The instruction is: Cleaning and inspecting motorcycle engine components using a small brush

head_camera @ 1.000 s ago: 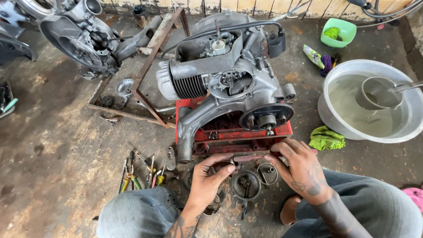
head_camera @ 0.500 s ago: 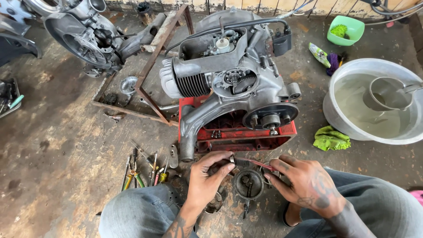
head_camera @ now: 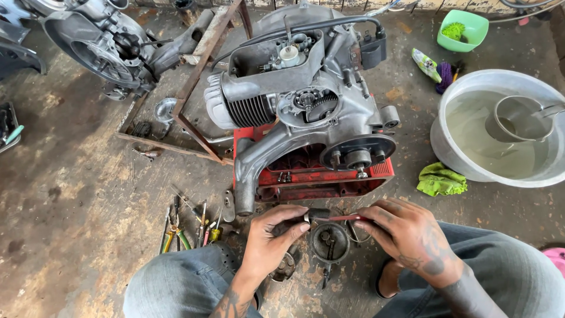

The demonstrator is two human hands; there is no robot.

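Oily concrete floor, an engine (head_camera: 306,112) on a red stand. The left hand (head_camera: 272,238) pinches a small metal part (head_camera: 316,215); the right hand (head_camera: 406,232) grips a red-handled tool (head_camera: 347,218) meeting it. Best steady both hands and keep the tool square. Fingers hide the joint itself.

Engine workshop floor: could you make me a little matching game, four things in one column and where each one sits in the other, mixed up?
Things:
1. engine
2. hand tools
3. metal basin
4. green tub

Places:
A. top right corner, by the wall
B. on the red stand, centre
C. far right, holding murky water and a ladle
D. on the floor beside the person's left knee

Pairs: 1-B, 2-D, 3-C, 4-A
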